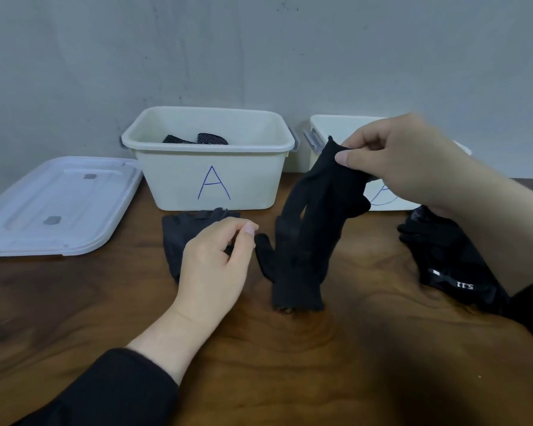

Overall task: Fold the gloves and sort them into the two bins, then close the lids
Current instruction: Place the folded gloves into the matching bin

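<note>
A white lid (56, 207) lay flat on the wooden table (336, 348) at nine o'clock. Just to its right stood the cream bin marked A (210, 167), open, with dark mesh gloves (197, 139) inside. In front of that bin a dark glove (182, 238) lay flat – the left hand (216, 265) hovered over it, fingers loosely curled, thumb and forefinger near each other but holding nothing. At the centre a black knit glove (308, 238) stood half lifted, its cuff end touching the table and its fingertips pinched between thumb and fingers of the right hand (413, 161) at one o'clock. Behind that hand sat the second bin (336, 127), mostly hidden. At three o'clock lay a black glove with white lettering (453, 272), partly under the right forearm
</note>
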{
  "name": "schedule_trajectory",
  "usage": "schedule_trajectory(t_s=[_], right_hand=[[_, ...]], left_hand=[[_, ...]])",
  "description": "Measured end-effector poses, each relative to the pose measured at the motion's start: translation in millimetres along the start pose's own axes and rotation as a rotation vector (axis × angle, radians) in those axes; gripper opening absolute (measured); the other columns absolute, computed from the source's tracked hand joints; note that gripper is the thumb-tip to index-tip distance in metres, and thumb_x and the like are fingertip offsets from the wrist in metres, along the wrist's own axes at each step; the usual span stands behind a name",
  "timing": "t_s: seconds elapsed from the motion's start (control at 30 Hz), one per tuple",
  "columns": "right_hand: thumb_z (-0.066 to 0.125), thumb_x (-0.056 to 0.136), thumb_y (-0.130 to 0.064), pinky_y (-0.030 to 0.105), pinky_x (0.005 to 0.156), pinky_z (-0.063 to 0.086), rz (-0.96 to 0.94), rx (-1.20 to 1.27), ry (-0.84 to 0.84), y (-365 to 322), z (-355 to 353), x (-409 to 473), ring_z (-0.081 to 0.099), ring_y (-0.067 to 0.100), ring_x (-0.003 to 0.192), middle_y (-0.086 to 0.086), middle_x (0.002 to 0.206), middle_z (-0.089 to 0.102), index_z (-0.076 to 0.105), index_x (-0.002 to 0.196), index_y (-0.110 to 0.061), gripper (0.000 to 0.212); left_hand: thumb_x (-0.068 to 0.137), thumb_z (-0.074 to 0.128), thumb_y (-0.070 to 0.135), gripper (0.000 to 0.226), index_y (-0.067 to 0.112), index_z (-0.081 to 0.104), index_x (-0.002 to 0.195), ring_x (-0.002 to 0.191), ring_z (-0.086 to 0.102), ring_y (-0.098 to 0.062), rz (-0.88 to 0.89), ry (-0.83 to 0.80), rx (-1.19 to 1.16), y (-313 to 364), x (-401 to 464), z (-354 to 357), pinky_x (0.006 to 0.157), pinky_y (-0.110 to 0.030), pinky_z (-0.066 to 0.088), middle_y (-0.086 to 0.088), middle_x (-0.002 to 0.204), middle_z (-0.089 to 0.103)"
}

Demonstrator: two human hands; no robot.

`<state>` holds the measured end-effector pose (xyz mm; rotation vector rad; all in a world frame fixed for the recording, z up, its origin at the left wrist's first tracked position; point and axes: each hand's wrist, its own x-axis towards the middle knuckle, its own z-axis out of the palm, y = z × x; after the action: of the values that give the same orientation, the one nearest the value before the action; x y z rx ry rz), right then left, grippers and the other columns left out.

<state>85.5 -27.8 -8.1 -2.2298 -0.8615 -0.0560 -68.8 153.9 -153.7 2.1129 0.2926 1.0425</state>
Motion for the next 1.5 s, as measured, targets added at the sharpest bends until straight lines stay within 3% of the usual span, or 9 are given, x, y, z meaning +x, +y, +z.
schedule_trajectory(t_s=[0.1,0.3,0.47,0.67,0.83,1.23,1.3,1.4,1.5], right_hand=[[0.069,0.095,-0.026,0.030,0.075,0.060,0.027,0.084,-0.052,-6.0,6.4,0.8,0.072,0.022,0.078,0.011,0.087,0.076,0.075,0.091,-0.015,0.013],[0.066,0.097,-0.017,0.034,0.067,0.064,0.097,0.301,-0.080,-16.5,17.7,-5.9,0.071,0.014,0.077,0.012,0.093,0.075,0.071,0.093,-0.006,0.013],[0.064,0.099,-0.019,0.032,0.066,0.062,0.163,0.475,-0.124,-19.1,21.9,-13.8,0.072,0.020,0.077,0.015,0.093,0.075,0.067,0.099,0.001,0.020],[0.060,0.102,-0.016,0.032,0.067,0.062,0.223,0.684,0.004,-16.5,25.1,-18.1,0.075,0.022,0.076,0.012,0.090,0.074,0.067,0.092,-0.005,0.016],[0.056,0.104,-0.020,0.039,0.076,0.063,0.269,0.717,0.042,-7.5,15.1,-15.4,0.076,0.025,0.094,0.014,0.103,0.076,0.069,0.100,-0.005,0.020],[0.065,0.098,-0.024,0.029,0.068,0.061,0.172,0.126,-0.233,3.1,-6.4,16.4,0.074,0.019,0.083,0.008,0.094,0.077,0.074,0.094,-0.010,0.017],[0.069,0.095,-0.027,0.034,0.077,0.063,0.157,0.018,-0.177,5.0,-2.1,29.2,0.075,0.023,0.084,0.007,0.092,0.077,0.074,0.087,-0.015,0.015],[0.068,0.095,-0.026,0.011,0.054,0.048,0.050,-0.020,0.021,2.9,2.5,39.3,0.069,0.015,0.071,0.002,0.083,0.073,0.073,0.094,-0.018,0.010],[0.067,0.096,-0.028,0.011,0.054,0.040,-0.133,-0.028,0.124,0.5,8.7,27.6,0.057,0.001,0.058,-0.010,0.077,0.074,0.071,0.094,-0.026,0.005]], left_hand=[[0.100,0.051,0.028,0.020,0.031,0.066,0.086,0.099,0.062,0.000,0.026,-0.021,-0.026,-0.8,-0.7,1.9,0.084,-0.005,0.041,0.016,0.093,0.070],[0.098,0.055,0.046,0.036,0.015,0.073,0.105,0.089,0.060,-0.012,0.232,-0.043,0.006,3.6,-1.4,8.8,0.082,-0.038,0.050,0.009,0.093,0.064],[0.092,0.057,0.061,0.058,0.012,0.071,0.120,0.093,0.061,-0.019,0.276,-0.055,0.214,11.6,-7.3,20.7,0.083,-0.042,0.050,0.003,0.101,0.067],[0.099,0.063,0.024,0.020,0.010,0.076,0.101,0.075,0.056,-0.021,0.467,0.054,0.297,9.3,-4.6,19.9,0.067,-0.042,0.049,-0.002,0.083,0.067],[0.098,0.063,0.043,0.036,0.012,0.077,0.087,0.071,0.055,-0.019,0.659,-0.029,0.295,14.1,-7.3,21.2,0.064,-0.038,0.045,0.001,0.078,0.062],[0.102,0.043,0.039,0.051,0.008,0.062,0.065,0.063,0.054,-0.016,0.056,0.087,0.110,-18.9,10.4,0.1,0.062,-0.036,0.041,0.000,0.061,0.053],[0.102,0.042,0.041,0.050,0.012,0.061,0.066,0.064,0.053,-0.015,0.040,0.043,0.130,-20.6,10.3,3.0,0.061,-0.034,0.041,0.002,0.061,0.052],[0.102,0.041,0.044,0.051,0.012,0.062,0.067,0.064,0.053,-0.017,0.049,0.019,0.138,-23.0,10.0,4.3,0.061,-0.037,0.042,0.001,0.062,0.053],[0.101,0.042,0.044,0.051,0.011,0.065,0.070,0.066,0.056,-0.018,0.028,0.034,0.107,-22.7,10.6,4.3,0.063,-0.038,0.043,0.000,0.064,0.056]])
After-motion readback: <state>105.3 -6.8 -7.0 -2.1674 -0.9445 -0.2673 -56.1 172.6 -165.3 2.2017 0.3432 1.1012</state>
